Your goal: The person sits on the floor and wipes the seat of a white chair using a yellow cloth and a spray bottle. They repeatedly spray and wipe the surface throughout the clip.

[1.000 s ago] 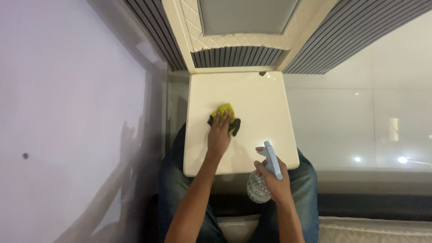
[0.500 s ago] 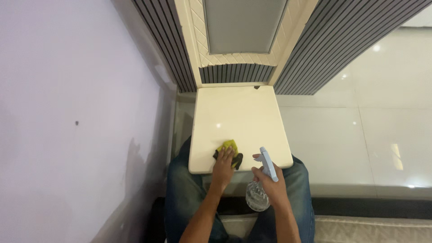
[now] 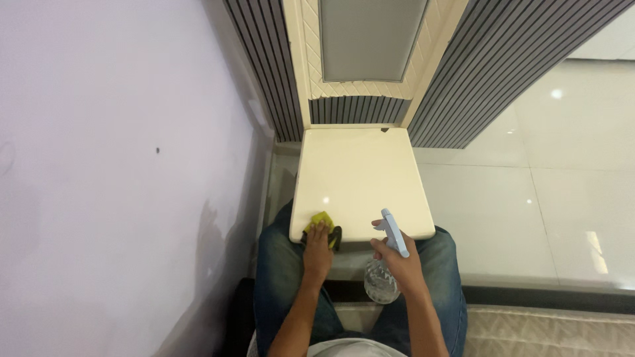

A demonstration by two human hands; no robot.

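Cream chair seat (image 3: pixel 360 178) (front edge): left hand (image 3: pixel 318 254) presses yellow cloth (image 3: pixel 322 220).

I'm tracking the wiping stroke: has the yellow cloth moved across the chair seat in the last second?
Yes. The yellow cloth under the left hand has slid from mid-seat toward the person, now at the cream chair seat's near left edge.

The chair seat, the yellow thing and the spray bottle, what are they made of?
The chair seat looks like smooth cream plastic or painted wood; small light spots shine on it. The yellow cloth under the left hand looks soft, perhaps microfibre with a dark side, since it bunches up. The spray bottle in the right hand looks like clear plastic with a pale blue plastic trigger head.
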